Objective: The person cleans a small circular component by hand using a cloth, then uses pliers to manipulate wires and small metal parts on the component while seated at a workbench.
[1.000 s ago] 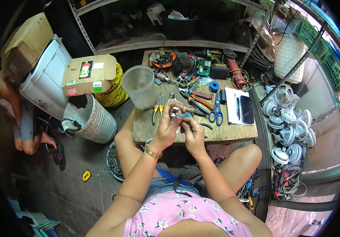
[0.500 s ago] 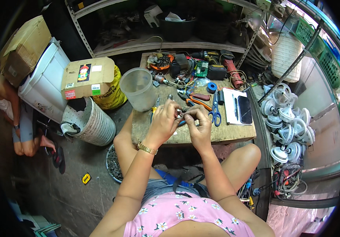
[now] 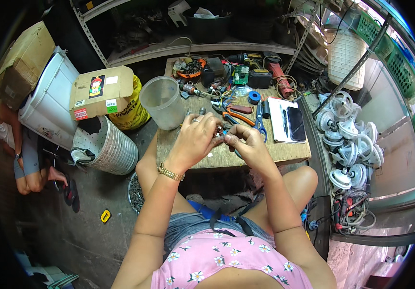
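My left hand (image 3: 195,139), with a gold bracelet at the wrist, is closed around a small part with reddish, white and blue bits (image 3: 221,131) above the front of the wooden table (image 3: 169,151). My right hand (image 3: 250,143) pinches at the same spot, its thumb and fingertips meeting the left fingers. What the right fingers grip is too small to make out; a bluish tip shows beneath them. Just beyond the hands lie orange-handled pliers (image 3: 230,115), a tool with a dark red handle (image 3: 240,109) and blue-handled scissors (image 3: 261,126).
A cloudy plastic bucket (image 3: 164,108) stands at the table's left. At right are a notebook (image 3: 278,132) and phone (image 3: 296,124). Farther back sit blue tape (image 3: 254,97), a green circuit board (image 3: 240,75) and a red power tool (image 3: 278,79). A person (image 3: 22,144) sits far left.
Both hands stay together at the small part, turning it slightly. The right hand has tilted, with its wrist farther right. The whole view has shifted a little.
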Demonstrator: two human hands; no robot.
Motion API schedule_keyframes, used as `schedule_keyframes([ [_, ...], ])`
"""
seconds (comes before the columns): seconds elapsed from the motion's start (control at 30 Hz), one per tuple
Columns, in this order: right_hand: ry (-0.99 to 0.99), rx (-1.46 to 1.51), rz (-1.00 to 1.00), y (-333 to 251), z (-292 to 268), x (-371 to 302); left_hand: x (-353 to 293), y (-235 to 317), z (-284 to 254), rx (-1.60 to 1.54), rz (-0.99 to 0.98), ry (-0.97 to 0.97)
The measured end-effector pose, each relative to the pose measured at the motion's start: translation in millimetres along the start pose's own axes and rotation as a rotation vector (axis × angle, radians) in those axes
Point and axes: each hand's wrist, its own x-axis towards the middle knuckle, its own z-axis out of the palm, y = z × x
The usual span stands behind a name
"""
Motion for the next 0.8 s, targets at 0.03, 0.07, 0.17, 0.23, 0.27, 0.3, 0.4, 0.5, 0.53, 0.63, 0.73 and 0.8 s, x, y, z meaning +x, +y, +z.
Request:
schedule_keyframes([
  [0.03,-0.032,-0.076,0.028,0,-2,0,-5,-2,2,-0.109,-0.11,-0.011],
  [0.07,-0.012,0.04,-0.137,0,-3,-1,-12,-9,6,-0.213,-0.213,-0.013],
  [0.17,-0.021,0.37,-0.473,17,6,-11,-28,-23,28,-0.89,-0.446,0.135],
  [0.23,-0.104,0.537,-0.49,24,11,-16,-30,-22,41,-1.027,-0.468,0.198],
  [0.27,-0.159,0.51,-0.443,24,9,-17,-29,-22,40,-0.915,-0.458,0.172],
  [0.3,-0.131,0.476,-0.333,22,6,-18,-28,-24,37,-0.72,-0.479,0.095],
  [0.4,0.013,0.343,-0.296,5,3,-10,-28,-28,33,-0.584,-0.595,0.089],
  [0.5,0.045,0.958,-0.599,1,17,-6,-36,-39,58,-1.385,-0.789,0.492],
  [0.53,0.104,1.139,-0.532,-3,19,-10,-40,-48,58,-1.67,-0.814,0.593],
  [0.63,0.392,1.598,-0.071,62,27,-18,-26,-42,47,-2.333,-0.807,0.708],
  [0.73,0.651,1.704,0.252,119,49,-26,-12,-24,52,-2.461,-0.75,0.664],
  [0.8,0.669,1.579,0.323,128,43,-30,-21,-27,54,-2.14,-0.697,0.705],
])
